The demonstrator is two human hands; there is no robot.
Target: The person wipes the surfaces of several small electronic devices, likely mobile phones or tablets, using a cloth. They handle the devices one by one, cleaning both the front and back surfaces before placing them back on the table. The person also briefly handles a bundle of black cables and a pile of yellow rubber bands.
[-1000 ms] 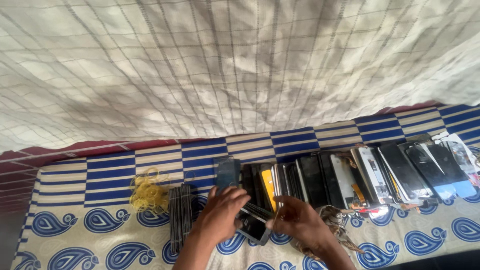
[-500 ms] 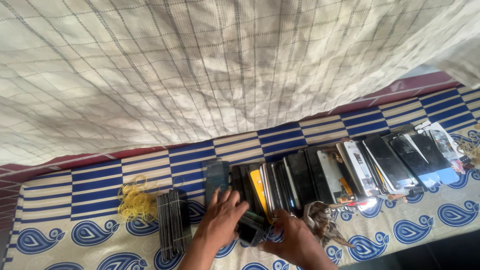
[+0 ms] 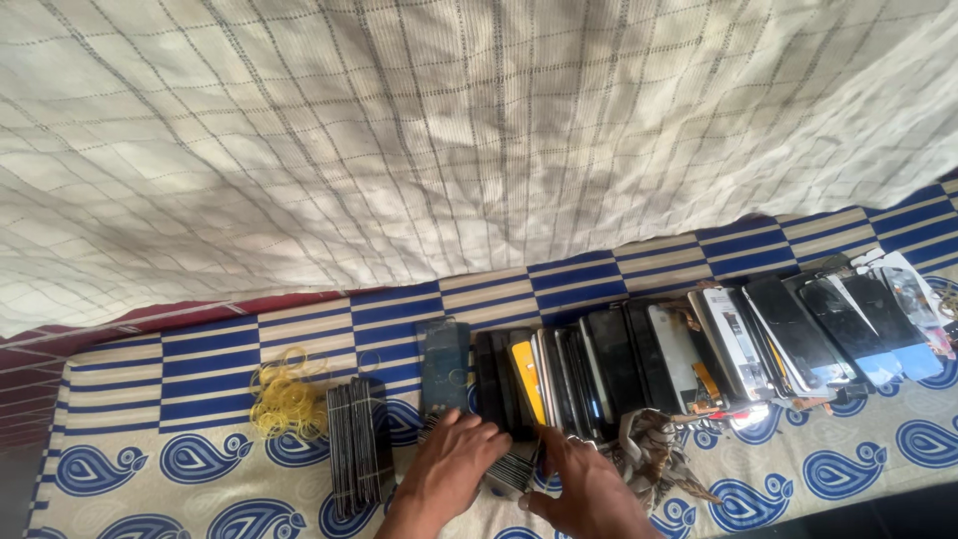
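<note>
My left hand (image 3: pixel 451 471) and my right hand (image 3: pixel 589 487) meet at the bottom middle of the head view, both pressed against a dark stack of flat panels (image 3: pixel 514 469) that lies on the blue and cream patterned cloth (image 3: pixel 180 349). The left hand's fingers lie over the stack's top. The right hand clasps its right end. Just behind the hands begins a long row of phone screens and panels (image 3: pixel 699 349) standing on edge, running to the right. A single dark panel (image 3: pixel 445 365) lies flat behind the left hand.
A bundled stack of dark panels (image 3: pixel 356 454) lies left of my hands, with a pile of yellow rubber bands (image 3: pixel 284 399) beyond it. A crumpled wrapper (image 3: pixel 654 454) sits right of my right hand. A white checked sheet (image 3: pixel 449 140) hangs behind.
The view has tilted so the hands sit lower in the frame. Both hands have closed in on the dark stack, which was held more loosely between them before.
</note>
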